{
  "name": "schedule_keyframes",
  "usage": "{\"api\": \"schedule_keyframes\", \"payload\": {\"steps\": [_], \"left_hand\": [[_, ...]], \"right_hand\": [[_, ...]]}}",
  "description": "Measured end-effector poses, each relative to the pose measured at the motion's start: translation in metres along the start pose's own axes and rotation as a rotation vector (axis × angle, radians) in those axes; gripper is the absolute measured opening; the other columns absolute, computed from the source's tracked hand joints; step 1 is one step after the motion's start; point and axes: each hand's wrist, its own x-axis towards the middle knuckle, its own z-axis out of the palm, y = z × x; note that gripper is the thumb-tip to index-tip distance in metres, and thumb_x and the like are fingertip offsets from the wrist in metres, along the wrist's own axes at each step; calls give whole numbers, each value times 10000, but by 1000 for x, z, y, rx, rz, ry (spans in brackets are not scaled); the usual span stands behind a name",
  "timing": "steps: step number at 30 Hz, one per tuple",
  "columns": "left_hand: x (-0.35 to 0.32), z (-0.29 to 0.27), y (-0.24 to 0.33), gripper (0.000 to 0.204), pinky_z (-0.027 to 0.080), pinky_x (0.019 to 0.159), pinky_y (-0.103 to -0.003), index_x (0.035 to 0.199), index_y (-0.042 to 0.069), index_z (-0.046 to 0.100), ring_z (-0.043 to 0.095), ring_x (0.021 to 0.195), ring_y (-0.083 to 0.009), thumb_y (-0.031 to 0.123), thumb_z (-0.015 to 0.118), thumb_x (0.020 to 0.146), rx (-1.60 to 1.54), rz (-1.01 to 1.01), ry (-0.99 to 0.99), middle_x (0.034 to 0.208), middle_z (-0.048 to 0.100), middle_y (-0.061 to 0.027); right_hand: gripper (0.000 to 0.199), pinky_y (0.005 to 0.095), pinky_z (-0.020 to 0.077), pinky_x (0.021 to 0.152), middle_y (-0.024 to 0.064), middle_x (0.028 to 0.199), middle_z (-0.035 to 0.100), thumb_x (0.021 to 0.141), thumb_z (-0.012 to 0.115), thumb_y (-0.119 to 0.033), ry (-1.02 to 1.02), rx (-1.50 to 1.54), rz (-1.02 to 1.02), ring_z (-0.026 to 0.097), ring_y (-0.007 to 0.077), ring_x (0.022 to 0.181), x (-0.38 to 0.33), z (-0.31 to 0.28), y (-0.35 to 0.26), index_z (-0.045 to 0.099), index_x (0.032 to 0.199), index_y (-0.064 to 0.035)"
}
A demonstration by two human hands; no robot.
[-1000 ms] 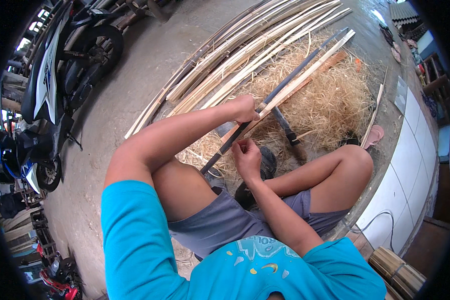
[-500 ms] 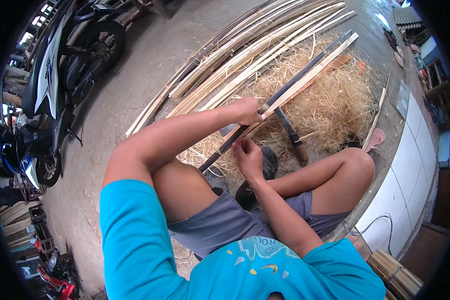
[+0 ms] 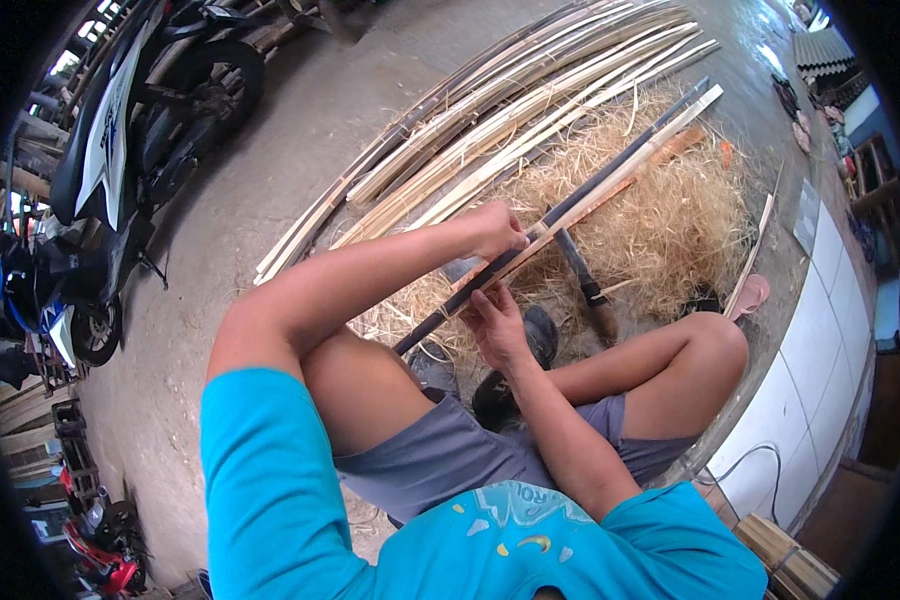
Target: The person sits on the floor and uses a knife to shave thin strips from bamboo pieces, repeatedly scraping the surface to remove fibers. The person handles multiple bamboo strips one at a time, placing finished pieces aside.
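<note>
A long dark bamboo strip (image 3: pixel 620 167) and a pale bamboo strip (image 3: pixel 677 120) run side by side diagonally across my lap. My left hand (image 3: pixel 498 232) is closed around them near the middle, with its fingertips partly hidden. Just below, my right hand (image 3: pixel 497 325) holds the underside of the strips with thumb and fingers; its far fingertips are out of sight. Beneath the strips, to the right of my hands, a tool with a dark metal shaft or blade (image 3: pixel 576 262) slants down to a brown wooden handle (image 3: pixel 602 321). Neither hand touches that handle.
A heap of curly shavings (image 3: pixel 660 220) lies beyond my legs. Several long pale strips (image 3: pixel 490 130) are laid out on the concrete floor (image 3: pixel 210 330). A motorcycle (image 3: pixel 120 150) stands at the left. White tiles (image 3: pixel 780 400) and a pink sandal (image 3: pixel 753 295) are at the right.
My right hand has gone from curled fingers just under the strips to fingers pressed against them. The strips' far end sits slightly lower in the picture, and the whole view has shifted slightly.
</note>
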Motion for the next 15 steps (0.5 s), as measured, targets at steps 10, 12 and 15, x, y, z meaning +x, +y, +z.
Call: {"api": "schedule_keyframes", "payload": {"steps": [10,12,15], "left_hand": [[-68,2,-44,402,539,815,-317,1268,9,640,638,939,-149,330,581,1032,-544,-20,-88,1037,693,-92],[-80,12,-50,330,533,826,-302,1236,30,670,632,948,-133,270,628,1013,-679,41,39,1059,697,-71],[-89,15,-41,230,506,735,-269,1117,33,712,601,835,-88,218,651,995,-762,-11,107,953,694,-24]], "right_hand": [[288,326,521,863,21,1173,649,1021,555,-111,-39,45,-4,645,131,992,12,14,-31,497,1300,-154],[276,335,515,876,12,1160,640,1022,552,-127,-24,41,-12,641,127,983,13,21,-28,496,1291,-159],[195,313,542,794,9,1100,616,1042,550,-213,27,-35,-68,648,128,929,14,30,-34,476,1215,-161]]}}
